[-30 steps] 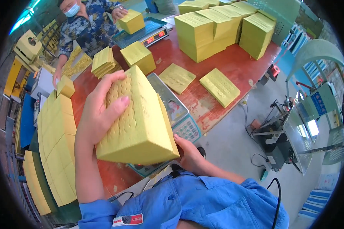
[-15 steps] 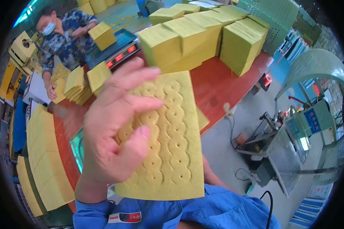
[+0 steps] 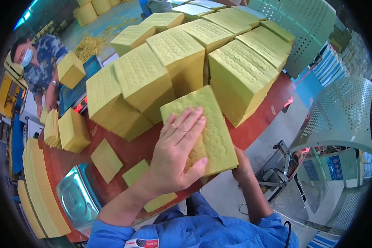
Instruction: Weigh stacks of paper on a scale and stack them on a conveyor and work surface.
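A thin stack of yellow punched paper (image 3: 214, 132), with rows of round scalloped marks, is held tilted in front of my chest above the red table. My left hand (image 3: 175, 151) lies flat on its upper face, fingers stretched toward the far edge and thumb apart. At the lower right edge my right hand (image 3: 242, 167) holds the stack; most of its fingers are hidden beneath. Under and beside my left forearm are loose yellow paper pieces, one (image 3: 106, 160) lying alone and another (image 3: 136, 172) partly covered by the arm.
Tall blocks of stacked yellow paper (image 3: 144, 78) line the far side of the red table (image 3: 260, 124). A glossy square metal tray (image 3: 78, 196) sits at the near left. A masked co-worker (image 3: 43, 62) is beyond a scale (image 3: 80, 82). Right stands a perforated metal machine guard (image 3: 339, 115).
The paper has moved away from my head and down. My left hand has gone from half-curled fingers in front of it to lying flat on it. My right hand has come into view.
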The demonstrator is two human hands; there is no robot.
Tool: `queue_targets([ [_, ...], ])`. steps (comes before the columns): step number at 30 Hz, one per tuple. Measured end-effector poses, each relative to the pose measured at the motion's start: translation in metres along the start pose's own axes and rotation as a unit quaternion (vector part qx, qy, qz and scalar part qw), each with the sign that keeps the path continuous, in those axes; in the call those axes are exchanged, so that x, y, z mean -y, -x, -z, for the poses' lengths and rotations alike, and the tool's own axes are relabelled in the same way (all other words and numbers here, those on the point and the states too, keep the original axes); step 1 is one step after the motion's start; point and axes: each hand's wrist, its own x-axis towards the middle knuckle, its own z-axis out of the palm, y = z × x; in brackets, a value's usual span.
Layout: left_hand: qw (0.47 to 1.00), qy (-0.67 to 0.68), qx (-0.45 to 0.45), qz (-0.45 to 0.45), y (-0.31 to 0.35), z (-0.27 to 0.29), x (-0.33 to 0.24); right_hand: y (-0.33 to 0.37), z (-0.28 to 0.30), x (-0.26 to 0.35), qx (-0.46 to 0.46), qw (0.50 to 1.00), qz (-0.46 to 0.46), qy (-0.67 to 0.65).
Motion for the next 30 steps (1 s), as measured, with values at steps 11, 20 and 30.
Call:
queue_targets([
  [11,0.991,-0.125,0.031,0.025,-0.071,-0.036,0.012,-0.051,0.012,0.017,-0.123,0.936,0.288,0.16],
  [20,0.987,-0.147,0.031,0.048,-0.082,-0.05,-0.006,-0.003,-0.007,-0.006,-0.012,0.923,0.277,0.269],
  [30,0.981,-0.19,-0.022,0.044,-0.106,-0.061,0.011,-0.044,-0.002,-0.006,-0.03,0.944,0.265,0.193],
])
